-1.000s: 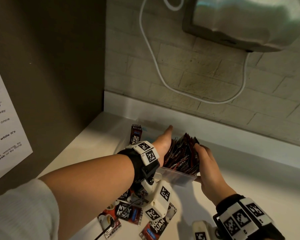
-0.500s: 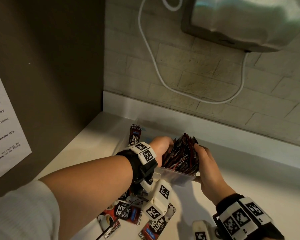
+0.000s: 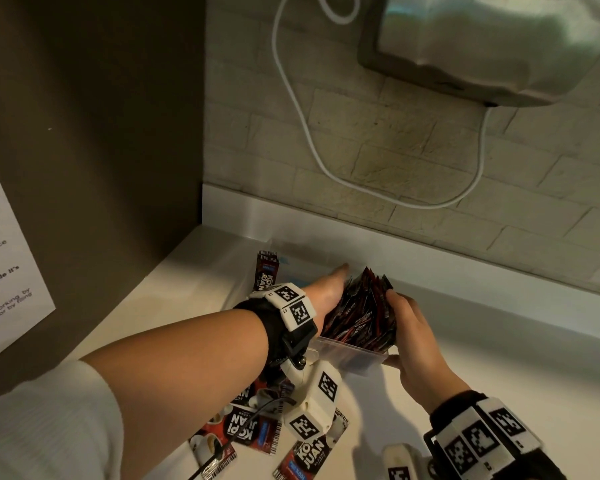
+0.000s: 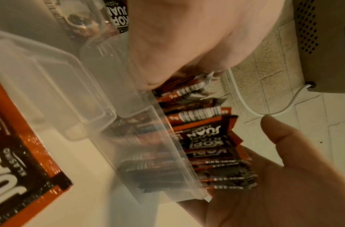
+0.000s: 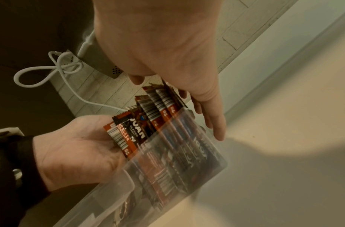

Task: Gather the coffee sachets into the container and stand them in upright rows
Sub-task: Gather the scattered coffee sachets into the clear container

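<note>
A clear plastic container on the white counter holds a packed row of upright red-and-black coffee sachets. My left hand lies flat along the row's left side with its fingers straight. My right hand presses the row's right side, fingers nearly straight and thumb at the container's near edge. The right wrist view shows the sachets squeezed between the left palm and the right hand's fingers. Loose sachets lie near me, and one lies behind the left wrist.
A brick wall with a low white ledge runs just behind the container. A metal hand dryer hangs above, its white cable looping down the wall. A dark side panel with a paper notice closes off the left.
The left hand's fingers curled against the sachet row half a second ago and have straightened again along its left side. The right hand and container have stayed put.
</note>
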Tool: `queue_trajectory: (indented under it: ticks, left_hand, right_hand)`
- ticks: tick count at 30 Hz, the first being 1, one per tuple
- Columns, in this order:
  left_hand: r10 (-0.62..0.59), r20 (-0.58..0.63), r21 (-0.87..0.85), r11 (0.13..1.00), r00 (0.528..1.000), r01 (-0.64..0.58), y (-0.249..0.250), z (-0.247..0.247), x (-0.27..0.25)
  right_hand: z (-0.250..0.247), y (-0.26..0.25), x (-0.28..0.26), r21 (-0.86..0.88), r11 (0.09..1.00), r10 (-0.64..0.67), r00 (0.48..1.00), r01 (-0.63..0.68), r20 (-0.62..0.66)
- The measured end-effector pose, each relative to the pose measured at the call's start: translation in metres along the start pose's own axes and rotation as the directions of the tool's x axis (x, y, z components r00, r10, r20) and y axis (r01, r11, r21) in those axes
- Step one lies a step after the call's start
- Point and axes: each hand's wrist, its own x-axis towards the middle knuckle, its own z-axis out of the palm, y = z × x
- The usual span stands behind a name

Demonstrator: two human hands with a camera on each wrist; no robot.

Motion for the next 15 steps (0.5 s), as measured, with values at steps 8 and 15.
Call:
queue_trajectory:
  ticks: [8, 15]
  left_hand:
    - [0.050, -0.153, -0.040, 0.998, 0.987, -0.057, 0.004, -0.007, 0.000]
    - [0.022, 0.003, 0.092, 0.995, 1.000, -0.022, 0.002, 0.002, -0.011]
  right_hand:
    - [-0.003, 0.000, 0.001, -0.010, 1.000, 0.013, 1.000, -0.013, -0.004]
    - [0.001, 0.001, 0.001, 0.016, 1.000, -0.004, 1.000, 0.004, 0.001]
